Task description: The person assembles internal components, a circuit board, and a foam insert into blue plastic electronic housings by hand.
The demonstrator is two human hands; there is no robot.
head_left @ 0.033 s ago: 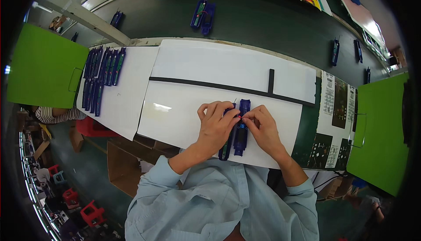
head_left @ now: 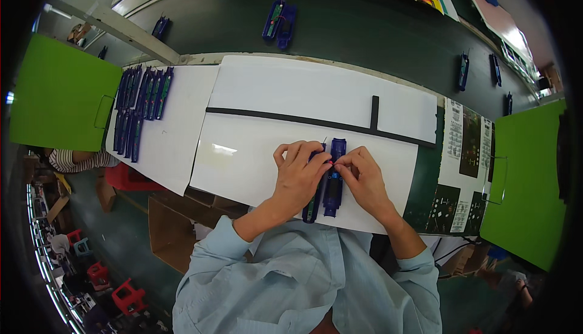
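Both hands at work over two blue casings near the desk's near edge; no clear change found

Head view: compared with the preceding picture, no clear change is found. Both hands and both casings hold the same arrangement; the slight shifts across the frame are consistent with head movement. In my judgement, the fine handling is at the same stage.

The slim casing with green board (head_left: 311,207) lies at the near edge of the white-covered desk (head_left: 255,170), right of the middle of that edge. The open blue casing (head_left: 333,205) lies just beside it, to the right, its length running away from the near edge.

The left hand (head_left: 296,176) arches over the upper part of the slim casing, palm down, fingers curled, thumb and forefinger directed to the right. Whether its fingertips are closed on anything cannot be told. The right hand (head_left: 364,182) comes in over the open casing, thumb and forefinger pressed together at a small red piece (head_left: 331,163), possibly a lead, between the hands. Both forearms angle inward from the near edge.

A long black strip (head_left: 291,118) crosses the desk beyond the hands. Grouped blue casings (head_left: 161,94) lie toward the desk's far left corner
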